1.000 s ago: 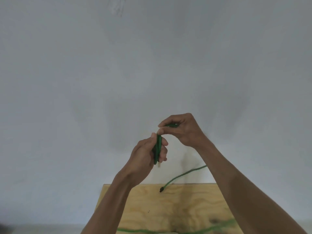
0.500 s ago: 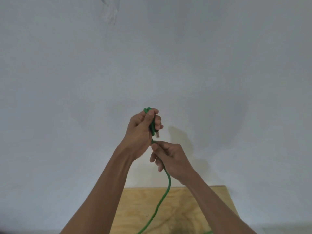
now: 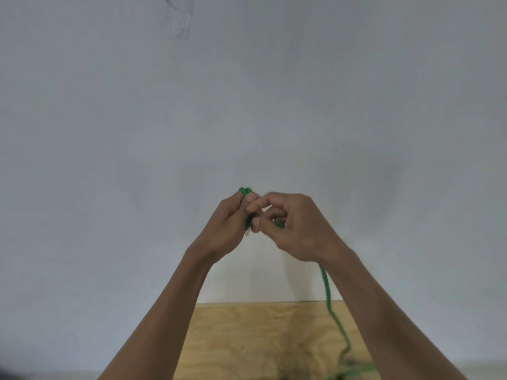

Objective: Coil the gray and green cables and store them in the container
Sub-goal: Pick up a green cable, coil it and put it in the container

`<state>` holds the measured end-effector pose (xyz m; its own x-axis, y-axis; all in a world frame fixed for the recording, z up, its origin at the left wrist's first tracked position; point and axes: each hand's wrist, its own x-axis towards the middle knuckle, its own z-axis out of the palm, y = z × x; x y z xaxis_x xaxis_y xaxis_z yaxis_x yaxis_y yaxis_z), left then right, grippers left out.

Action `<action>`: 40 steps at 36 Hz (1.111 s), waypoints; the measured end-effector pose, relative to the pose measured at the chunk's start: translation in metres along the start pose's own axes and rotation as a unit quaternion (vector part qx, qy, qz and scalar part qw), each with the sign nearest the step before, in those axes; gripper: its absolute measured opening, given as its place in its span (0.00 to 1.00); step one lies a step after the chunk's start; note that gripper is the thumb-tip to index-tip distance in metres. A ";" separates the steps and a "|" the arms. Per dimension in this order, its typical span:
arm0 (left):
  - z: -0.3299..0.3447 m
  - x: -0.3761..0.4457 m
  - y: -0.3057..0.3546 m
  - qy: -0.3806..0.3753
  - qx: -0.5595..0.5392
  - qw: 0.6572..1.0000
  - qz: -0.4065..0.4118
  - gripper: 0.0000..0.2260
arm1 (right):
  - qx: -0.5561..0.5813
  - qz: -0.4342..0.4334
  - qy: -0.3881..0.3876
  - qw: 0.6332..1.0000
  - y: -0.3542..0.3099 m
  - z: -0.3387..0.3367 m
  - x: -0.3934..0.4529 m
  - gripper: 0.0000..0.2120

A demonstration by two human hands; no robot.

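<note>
Both hands are raised in front of a pale wall. My left hand [image 3: 229, 224] grips a small bundle of folded loops of the green cable [image 3: 327, 289], whose bends stick out above its fingers. My right hand [image 3: 295, 227] is just right of it, fingers curled round the same cable and touching the left hand's fingertips. From under the right hand the cable hangs down past the wrist to the wooden table [image 3: 247, 338] and ends in a loose tangle at the bottom edge. No gray cable or container is in view.
The plywood table's far edge meets the grey-white wall [image 3: 247, 105]. A faint mark sits high on the wall. Only the table's far strip shows between my forearms.
My right hand has risen from below the left hand to level with it on the right, bringing another stretch of cable up. The hanging cable now drops on the right side.
</note>
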<state>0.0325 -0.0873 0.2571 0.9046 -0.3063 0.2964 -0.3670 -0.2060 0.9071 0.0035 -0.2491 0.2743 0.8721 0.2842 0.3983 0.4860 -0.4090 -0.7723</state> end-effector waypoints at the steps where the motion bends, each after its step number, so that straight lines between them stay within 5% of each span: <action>1: 0.001 -0.001 0.000 -0.008 -0.004 1.000 -0.001 0.18 | -0.014 -0.011 -0.008 1.000 -0.003 -0.004 0.004 0.06; 6: 0.010 -0.012 -0.003 -0.055 -0.062 0.995 -0.059 0.38 | -0.100 -0.030 -0.012 0.995 -0.006 -0.027 0.026 0.15; 15: 0.023 -0.024 0.004 -0.068 -0.238 0.959 -0.139 0.36 | -0.124 -0.068 -0.020 0.990 0.018 -0.030 0.049 0.25; 21: 0.033 -0.025 0.020 -0.095 -0.350 0.920 -0.150 0.29 | 0.181 0.027 -0.020 0.983 0.047 -0.012 0.041 0.26; 28: 0.038 -0.023 0.027 -0.088 -0.414 0.900 -0.105 0.14 | 0.457 0.180 -0.039 0.870 0.045 0.012 0.013 0.18; 31: 0.032 -0.019 0.028 -0.070 -0.416 0.903 -0.082 0.14 | 0.446 0.158 0.010 0.881 0.050 0.026 0.003 0.14; 34: 0.025 -0.013 0.028 -0.043 -0.392 0.917 -0.064 0.13 | 0.408 0.142 0.016 0.902 0.055 0.039 -0.011 0.21; 40: 0.012 0.002 0.028 0.053 -0.310 0.949 -0.027 0.12 | 0.291 0.135 0.016 0.947 0.045 0.056 -0.029 0.11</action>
<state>0.0217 -0.1052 0.2794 0.9472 -0.2094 0.2428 -0.1509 0.3771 0.9138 -0.0029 -0.2269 0.1999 0.9658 0.2079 0.1549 0.1397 0.0861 -0.9864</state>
